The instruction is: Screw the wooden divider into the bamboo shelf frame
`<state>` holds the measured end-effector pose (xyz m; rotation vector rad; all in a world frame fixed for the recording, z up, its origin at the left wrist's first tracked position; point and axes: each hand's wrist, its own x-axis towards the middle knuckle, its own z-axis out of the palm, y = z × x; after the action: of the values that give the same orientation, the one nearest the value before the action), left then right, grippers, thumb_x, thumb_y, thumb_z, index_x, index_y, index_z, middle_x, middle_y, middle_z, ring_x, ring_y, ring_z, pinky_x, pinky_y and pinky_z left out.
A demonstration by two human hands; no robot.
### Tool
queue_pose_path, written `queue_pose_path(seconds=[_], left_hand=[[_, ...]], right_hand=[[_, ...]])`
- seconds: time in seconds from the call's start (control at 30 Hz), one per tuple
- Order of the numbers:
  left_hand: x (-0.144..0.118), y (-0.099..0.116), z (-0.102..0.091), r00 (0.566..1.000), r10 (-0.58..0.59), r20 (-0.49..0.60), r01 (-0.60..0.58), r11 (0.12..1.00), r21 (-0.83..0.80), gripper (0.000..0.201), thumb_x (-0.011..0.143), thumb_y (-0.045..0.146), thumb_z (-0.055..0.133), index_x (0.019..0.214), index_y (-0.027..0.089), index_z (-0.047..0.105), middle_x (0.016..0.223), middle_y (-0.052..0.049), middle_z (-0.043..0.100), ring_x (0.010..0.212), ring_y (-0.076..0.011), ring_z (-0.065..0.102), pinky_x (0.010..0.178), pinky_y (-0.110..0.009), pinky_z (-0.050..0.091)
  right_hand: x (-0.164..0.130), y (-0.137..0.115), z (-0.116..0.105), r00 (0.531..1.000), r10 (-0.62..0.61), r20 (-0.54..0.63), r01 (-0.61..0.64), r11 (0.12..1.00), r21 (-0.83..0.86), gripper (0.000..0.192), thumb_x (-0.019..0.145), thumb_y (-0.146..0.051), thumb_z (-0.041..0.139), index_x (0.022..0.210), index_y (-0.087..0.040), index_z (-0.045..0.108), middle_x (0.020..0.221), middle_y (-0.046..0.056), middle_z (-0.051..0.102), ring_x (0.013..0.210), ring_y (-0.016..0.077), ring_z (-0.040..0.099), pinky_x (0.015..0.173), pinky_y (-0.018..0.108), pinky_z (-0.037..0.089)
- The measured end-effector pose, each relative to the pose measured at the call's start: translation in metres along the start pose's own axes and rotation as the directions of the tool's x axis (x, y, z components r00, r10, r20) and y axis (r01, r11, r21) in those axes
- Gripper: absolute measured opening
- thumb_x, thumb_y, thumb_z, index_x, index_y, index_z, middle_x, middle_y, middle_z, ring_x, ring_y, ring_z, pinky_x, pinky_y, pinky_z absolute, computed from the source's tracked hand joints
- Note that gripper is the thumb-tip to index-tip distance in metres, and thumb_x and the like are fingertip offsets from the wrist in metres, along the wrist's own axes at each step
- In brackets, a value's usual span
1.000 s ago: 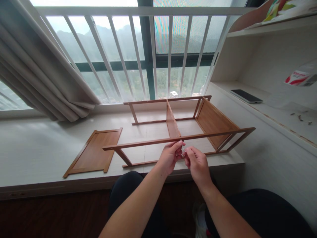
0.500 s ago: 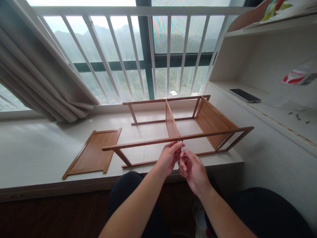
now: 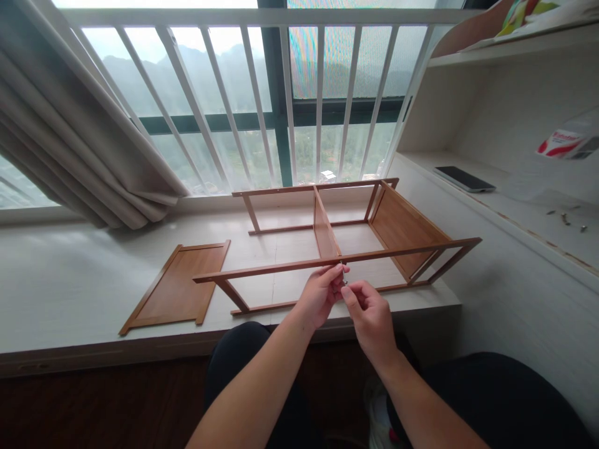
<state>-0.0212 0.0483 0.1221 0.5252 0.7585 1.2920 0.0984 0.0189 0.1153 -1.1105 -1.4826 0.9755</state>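
Two hands meet at the near rail of one wooden frame (image 3: 355,240) lying on its side on the pale table (image 3: 70,280). Left hand (image 3: 321,293) pinches the rail where the middle divider joins it; right hand (image 3: 372,315) is closed on a small metal tool (image 3: 345,279), too small to identify. One loose flat panel (image 3: 175,290) lies left of the frame. Both are smooth, honey-brown wood with thin straight rails.
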Motion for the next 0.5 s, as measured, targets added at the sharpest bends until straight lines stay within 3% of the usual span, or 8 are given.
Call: queue_pose_path(seconds=[0.13, 0.23, 0.5], left_hand=[[0.001, -0.001, -0.001, 0.999, -0.032, 0.015, 0.032, 0.999, -0.038, 0.034, 0.069, 0.039, 0.081, 0.089, 0.013, 0.073, 0.060, 0.005, 0.047, 0.057, -0.0079, 0.048, 0.058, -0.022, 0.042], [0.000, 0.000, 0.000, 0.999, -0.036, 0.012, 0.036, 0.999, -0.033, 0.034, 0.068, 0.040, 0.082, 0.087, 0.013, 0.073, 0.059, 0.004, 0.050, 0.058, -0.0098, 0.051, 0.061, -0.025, 0.045], [0.000, 0.000, 0.000, 0.999, -0.020, 0.027, 0.020, 1.000, -0.008, 0.032, 0.070, 0.040, 0.080, 0.086, 0.013, 0.072, 0.059, 0.005, 0.043, 0.058, -0.0083, 0.047, 0.061, -0.023, 0.044]], right_hand=[[0.005, -0.003, -0.003, 0.994, -0.106, -0.031, 0.096, 0.969, -0.227, 0.025, 0.088, -0.044, 0.061, 0.078, -0.021, 0.061, 0.059, -0.003, 0.052, 0.054, 0.0124, 0.045, 0.055, 0.025, 0.036], [0.009, -0.005, -0.003, 0.990, -0.133, -0.040, 0.117, 0.955, -0.274, 0.026, 0.089, -0.043, 0.060, 0.075, -0.021, 0.061, 0.057, -0.003, 0.052, 0.053, 0.0132, 0.045, 0.056, 0.025, 0.035], [0.012, -0.005, -0.001, 1.000, 0.019, -0.022, -0.017, 0.997, 0.071, 0.030, 0.093, -0.041, 0.053, 0.072, -0.020, 0.061, 0.052, -0.004, 0.045, 0.050, 0.0113, 0.039, 0.049, 0.023, 0.032]])
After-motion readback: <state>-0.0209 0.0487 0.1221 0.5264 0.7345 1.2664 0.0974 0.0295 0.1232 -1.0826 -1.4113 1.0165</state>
